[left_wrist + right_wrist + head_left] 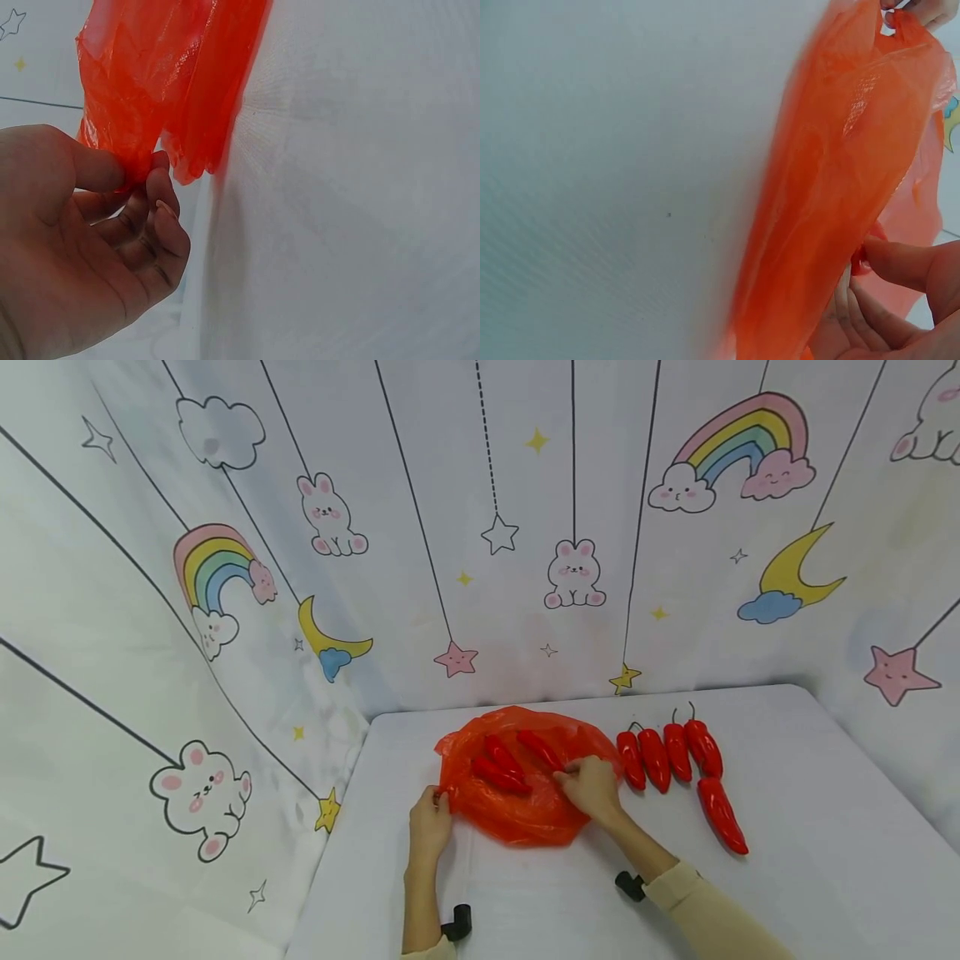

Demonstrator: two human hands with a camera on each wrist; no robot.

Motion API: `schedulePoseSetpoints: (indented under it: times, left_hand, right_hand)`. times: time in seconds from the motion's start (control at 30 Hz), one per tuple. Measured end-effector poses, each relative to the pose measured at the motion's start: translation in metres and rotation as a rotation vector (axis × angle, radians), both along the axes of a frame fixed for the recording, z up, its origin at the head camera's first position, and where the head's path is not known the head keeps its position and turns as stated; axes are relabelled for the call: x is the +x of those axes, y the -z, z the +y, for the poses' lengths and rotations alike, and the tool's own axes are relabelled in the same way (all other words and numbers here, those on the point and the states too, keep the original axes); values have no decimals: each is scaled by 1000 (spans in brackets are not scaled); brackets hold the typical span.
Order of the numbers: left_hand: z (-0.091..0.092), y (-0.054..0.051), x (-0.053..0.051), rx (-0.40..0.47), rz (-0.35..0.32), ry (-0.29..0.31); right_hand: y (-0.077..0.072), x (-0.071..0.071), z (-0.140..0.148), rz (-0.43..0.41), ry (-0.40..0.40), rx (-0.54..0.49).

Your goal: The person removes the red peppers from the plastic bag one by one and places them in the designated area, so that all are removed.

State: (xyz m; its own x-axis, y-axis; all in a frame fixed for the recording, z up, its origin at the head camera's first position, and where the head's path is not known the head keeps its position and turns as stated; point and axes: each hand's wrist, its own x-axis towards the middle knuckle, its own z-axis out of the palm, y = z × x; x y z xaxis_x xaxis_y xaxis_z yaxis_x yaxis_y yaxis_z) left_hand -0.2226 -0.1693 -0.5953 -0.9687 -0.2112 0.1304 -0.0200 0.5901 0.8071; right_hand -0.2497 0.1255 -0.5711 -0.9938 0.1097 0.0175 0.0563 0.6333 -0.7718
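Note:
A thin orange-red plastic bag (517, 827) lies spread on the table, its mouth facing up. Two red chili peppers (501, 775) rest together inside it. My left hand (431, 827) pinches the bag's left edge between thumb and fingers, as the left wrist view also shows at the gathered plastic (131, 142). Over the bag's right side, my right hand (592, 787) pinches the lower end of another red chili pepper (538, 748). In the right wrist view only a bit of this pepper (862, 259) shows by the thumb; the plastic covers part of the fingers.
Right of the bag, several red chili peppers (654, 760) lie in a row, with one more pepper (722, 815) nearer the front. The white table (817, 827) meets a patterned cloth backdrop (517, 610) behind and at the sides.

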Motion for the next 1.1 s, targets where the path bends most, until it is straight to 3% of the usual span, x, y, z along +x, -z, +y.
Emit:
schedulePoseSetpoints:
  times: [0.83, 1.1]
  left_hand:
    - [1, 1, 0, -16, 40, 7]
    - [2, 0, 0, -19, 36, 6]
  right_hand:
    - [-5, 20, 4, 72, 5, -57]
    - [-8, 28, 3, 58, 31, -86]
